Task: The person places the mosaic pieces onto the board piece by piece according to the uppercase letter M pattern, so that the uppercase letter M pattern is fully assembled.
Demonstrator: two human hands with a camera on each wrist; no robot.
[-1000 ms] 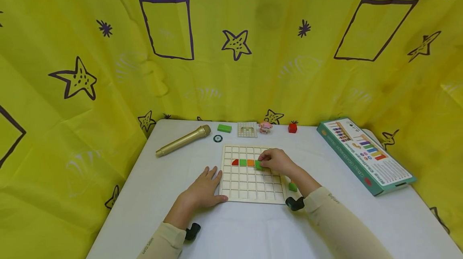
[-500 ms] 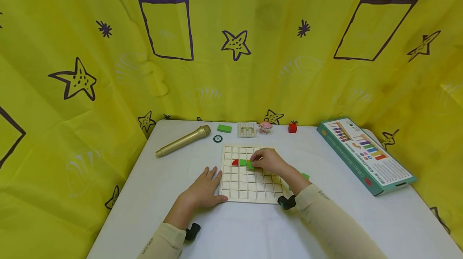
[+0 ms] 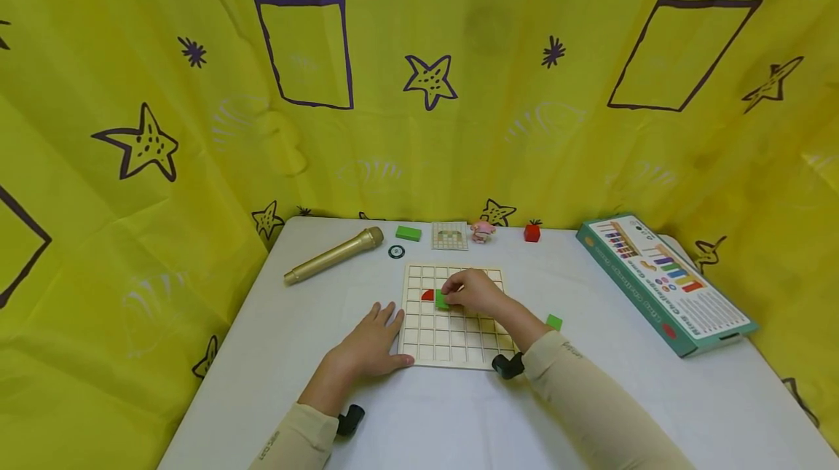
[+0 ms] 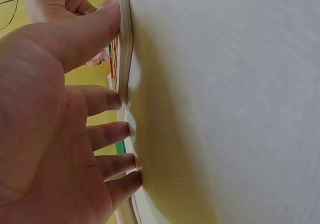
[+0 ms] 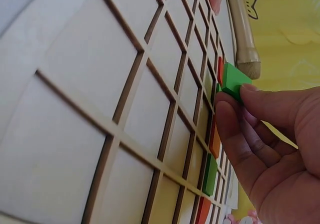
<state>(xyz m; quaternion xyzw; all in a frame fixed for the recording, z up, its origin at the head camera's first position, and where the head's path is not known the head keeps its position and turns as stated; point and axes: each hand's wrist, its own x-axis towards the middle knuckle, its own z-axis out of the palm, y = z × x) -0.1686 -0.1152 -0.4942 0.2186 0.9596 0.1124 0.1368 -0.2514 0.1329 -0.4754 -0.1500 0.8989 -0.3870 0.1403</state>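
A pale wooden grid board (image 3: 452,355) lies on the white table. My right hand (image 3: 477,293) pinches a green square tile (image 5: 235,79) between thumb and fingers, close over the board's upper left part. A red tile with a rounded corner (image 3: 427,296) sits in a cell just left of it. In the right wrist view, an orange tile (image 5: 214,140), another green tile (image 5: 210,174) and a red-orange tile (image 5: 202,210) continue the row. My left hand (image 3: 368,345) rests flat at the board's left edge, fingers spread, thumb (image 4: 102,26) against the corner.
Behind the board lie a gold microphone (image 3: 334,256), a green block (image 3: 408,234), a round disc (image 3: 396,252), a small pattern card (image 3: 449,236), a pink figurine (image 3: 483,232) and a red block (image 3: 532,233). A game box (image 3: 665,284) lies right; a green piece (image 3: 553,322) sits nearer.
My right hand has moved left along the tile row, carrying the green tile toward the red one. A green piece right of the board came out from behind the forearm. My left hand stays put.
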